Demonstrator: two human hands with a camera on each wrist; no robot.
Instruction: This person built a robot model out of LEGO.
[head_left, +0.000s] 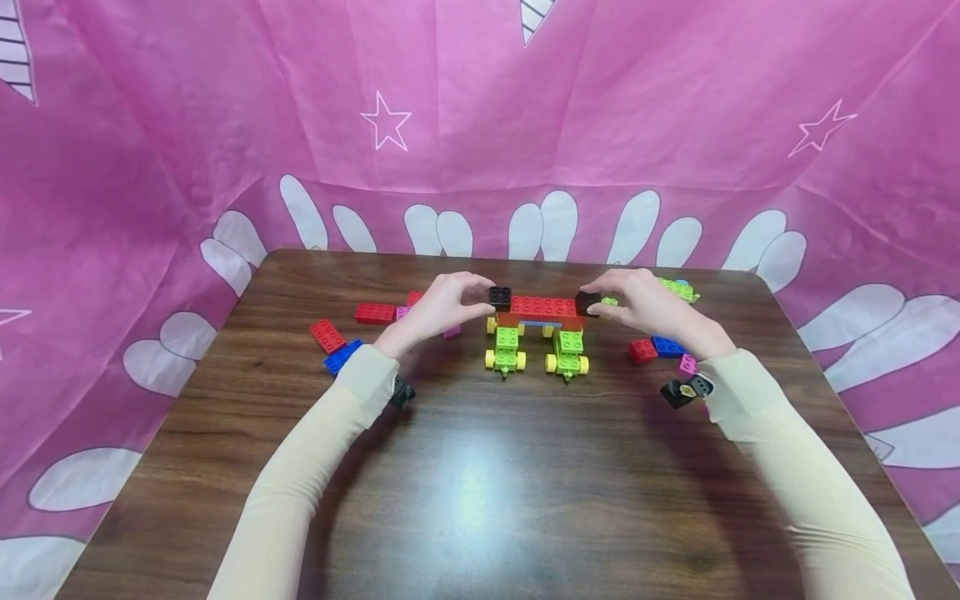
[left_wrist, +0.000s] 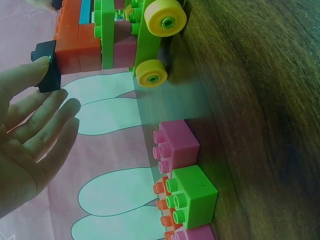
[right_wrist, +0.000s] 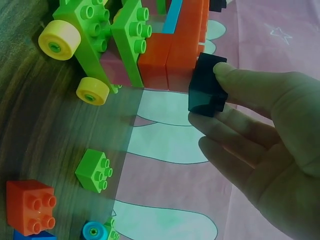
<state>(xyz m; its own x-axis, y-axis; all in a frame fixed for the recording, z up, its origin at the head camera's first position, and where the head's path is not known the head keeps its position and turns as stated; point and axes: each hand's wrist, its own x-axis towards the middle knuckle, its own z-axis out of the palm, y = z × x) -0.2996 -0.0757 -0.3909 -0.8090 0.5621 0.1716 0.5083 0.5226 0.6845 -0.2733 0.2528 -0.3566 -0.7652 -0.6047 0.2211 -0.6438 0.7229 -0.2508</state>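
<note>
Cream-coloured sleeves come in from the near edge of the dark wooden desk (head_left: 465, 500) and lead up to the two hands, which meet the toy from both sides. The left hand (head_left: 438, 307) pinches a small black plastic brick (head_left: 500, 297) between thumb and fingertips, and this brick sits at the left end of the long red plastic brick (head_left: 543, 306). The right hand (head_left: 643, 303) pinches a second small black plastic brick (head_left: 588, 302) in the same way at the right end; in the right wrist view the thumb lies on its top and the other fingers are curled under it (right_wrist: 206, 91). Both grips are narrow, closed only on the black bricks.

The red brick makes the roof of a small bridge, with an orange layer and a thin blue piece under it. It rests on two green plastic carts with yellow wheels (head_left: 506, 348) (head_left: 567, 351), which stand near the middle of the desk, a little toward the far edge.

To do this step well, I think both sides should be pressed evenly, so the carts do not roll apart, and each black brick should be kept straight over its studs.

Loose bricks lie toward the left edge, such as a flat red plastic brick (head_left: 375, 313), and toward the right edge, such as a small red cube brick (head_left: 642, 350).
</note>
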